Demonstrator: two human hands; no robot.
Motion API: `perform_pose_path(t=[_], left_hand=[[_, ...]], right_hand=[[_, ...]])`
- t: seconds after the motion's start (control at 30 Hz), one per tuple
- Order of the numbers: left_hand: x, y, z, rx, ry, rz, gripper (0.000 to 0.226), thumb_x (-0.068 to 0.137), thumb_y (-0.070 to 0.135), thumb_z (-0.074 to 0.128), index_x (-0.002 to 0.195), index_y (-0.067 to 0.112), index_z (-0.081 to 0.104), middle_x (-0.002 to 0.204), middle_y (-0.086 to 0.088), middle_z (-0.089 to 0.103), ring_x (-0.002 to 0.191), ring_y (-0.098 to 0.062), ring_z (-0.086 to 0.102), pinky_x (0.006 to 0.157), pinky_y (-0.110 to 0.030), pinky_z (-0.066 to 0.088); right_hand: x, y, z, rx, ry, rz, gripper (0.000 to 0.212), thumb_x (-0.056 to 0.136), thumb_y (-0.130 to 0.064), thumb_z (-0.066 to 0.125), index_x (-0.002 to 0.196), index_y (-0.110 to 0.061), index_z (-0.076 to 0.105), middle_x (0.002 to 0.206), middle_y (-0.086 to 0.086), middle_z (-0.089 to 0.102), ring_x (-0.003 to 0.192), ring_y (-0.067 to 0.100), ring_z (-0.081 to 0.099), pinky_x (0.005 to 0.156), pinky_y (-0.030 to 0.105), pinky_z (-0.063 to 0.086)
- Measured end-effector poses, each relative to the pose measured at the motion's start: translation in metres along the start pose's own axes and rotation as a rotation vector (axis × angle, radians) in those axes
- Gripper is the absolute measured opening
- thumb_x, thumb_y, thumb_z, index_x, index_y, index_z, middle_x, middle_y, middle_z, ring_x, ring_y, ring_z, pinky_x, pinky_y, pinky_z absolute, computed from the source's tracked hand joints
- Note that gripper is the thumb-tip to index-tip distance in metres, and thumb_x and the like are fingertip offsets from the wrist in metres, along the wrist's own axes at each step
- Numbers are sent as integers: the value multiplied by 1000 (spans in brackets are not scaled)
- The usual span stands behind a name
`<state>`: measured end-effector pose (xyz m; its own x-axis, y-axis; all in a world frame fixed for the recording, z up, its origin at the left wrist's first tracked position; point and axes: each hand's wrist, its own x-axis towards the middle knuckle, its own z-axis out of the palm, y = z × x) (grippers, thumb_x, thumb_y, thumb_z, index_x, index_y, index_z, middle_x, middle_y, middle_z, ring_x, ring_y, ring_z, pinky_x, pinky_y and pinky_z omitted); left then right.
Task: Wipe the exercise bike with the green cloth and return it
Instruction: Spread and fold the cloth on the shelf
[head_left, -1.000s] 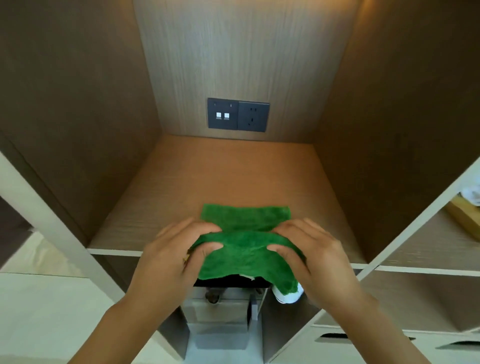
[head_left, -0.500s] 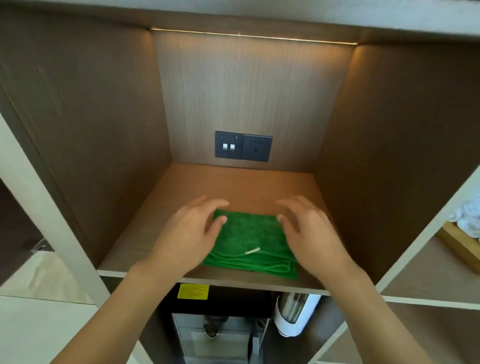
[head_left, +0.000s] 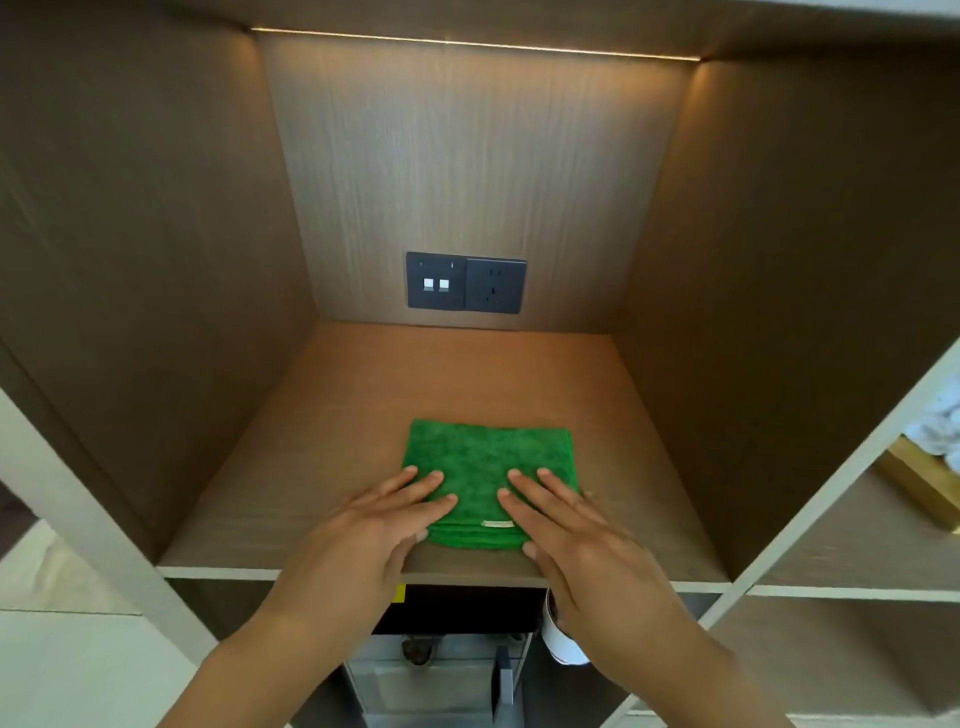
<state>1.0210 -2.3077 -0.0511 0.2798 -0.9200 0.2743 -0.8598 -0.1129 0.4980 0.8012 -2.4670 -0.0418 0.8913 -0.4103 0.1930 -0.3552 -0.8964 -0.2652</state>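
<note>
So I'm standing at a wooden cubby shelf and pressing the folded green cloth flat with both palms. It's sitting toward the front of the shelf board, roughly in the middle left to right, folded into a neat square with its layered edges facing me at 6 o'clock. A little white tag is showing on the near edge, right between my hands.

My left hand is lying flat with fingers straight and slightly spread, covering the cloth's 7 o'clock corner, fingertips pointing toward 1 o'clock. My right hand is doing the same on the 5 o'clock corner, fingers straight and pointing toward 11 o'clock, thumb hanging over the front edge of the cloth. Neither hand is gripping anything, they're just resting on top of the fabric.

On the back wall at 12 o'clock from the cloth, a dark switch plate with two white buttons is sitting right beside a dark power socket, the two touching side by side. A light strip is glowing along the top of the cubby.

Below the shelf, some kind of machine is peeking out, partly hidden by my wrists, so I can't tell exactly what it is. Over at 3 o'clock in the next cubby, something white and fluffy is sitting above a golden-edged box.
</note>
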Motion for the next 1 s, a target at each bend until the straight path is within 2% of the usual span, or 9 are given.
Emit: perform_pose_path(t=[0.1,0.23,0.33,0.5,0.63,0.77,0.83,0.9,1.0], left_hand=[[23,1,14,-4,28,23,47,101,22,47,144,33,61,155,18,47,150,2,28,123,-33,33],[72,14,25,97,-121,28,54,107,10,42,157,31,44,168,11,32,159,-10,20,126,-44,28],[108,35,31,201,-226,38,55,111,23,41,164,34,27,174,12,15,162,-11,7,127,-49,23],[133,54,38,228,-294,39,57,112,40,37,166,33,19,175,11,8,162,-13,2,128,-53,18],[115,60,34,266,-252,36,58,111,45,33,166,35,16,175,14,6,162,-10,-1,128,-49,18],[98,78,29,358,-269,50,61,111,48,31,166,32,13,175,15,5,162,-10,0,127,-44,20],[98,81,29,369,-289,45,64,110,52,30,167,30,11,175,14,3,162,-11,-1,127,-45,22],[103,78,30,358,-311,47,65,110,53,30,167,30,9,175,15,1,162,-11,-2,127,-48,21],[114,70,31,334,-345,66,65,110,50,32,167,31,7,175,15,-3,162,-10,-5,128,-50,18]], right_hand=[[10,12,0,-17,79,41,54,104,-24,44,157,-35,47,166,-20,36,158,8,27,124,40,35],[32,34,-18,-61,15,207,60,104,-20,33,161,-38,37,170,-20,27,161,11,19,128,44,27],[47,51,-27,-100,28,335,64,104,-13,37,163,-36,33,172,-16,24,162,14,16,126,40,21],[52,55,-32,-121,55,463,64,105,-15,36,167,-24,24,175,-1,21,163,21,12,130,41,12],[35,45,-30,-99,61,365,61,108,-36,26,168,-28,19,175,-5,22,163,17,12,130,44,10],[22,31,-27,-143,-29,346,92,88,-63,-5,169,-26,16,177,-6,12,164,15,5,130,41,8],[21,28,-28,-102,-59,370,86,96,-69,4,169,-24,9,177,-7,2,164,14,-3,131,41,5],[24,28,-30,-96,-82,382,74,109,-61,22,170,-23,3,177,-7,-4,163,13,-8,131,41,2],[35,34,-30,-82,-110,392,71,112,-50,28,169,-19,-1,177,-3,-9,163,15,-11,131,39,-1]])
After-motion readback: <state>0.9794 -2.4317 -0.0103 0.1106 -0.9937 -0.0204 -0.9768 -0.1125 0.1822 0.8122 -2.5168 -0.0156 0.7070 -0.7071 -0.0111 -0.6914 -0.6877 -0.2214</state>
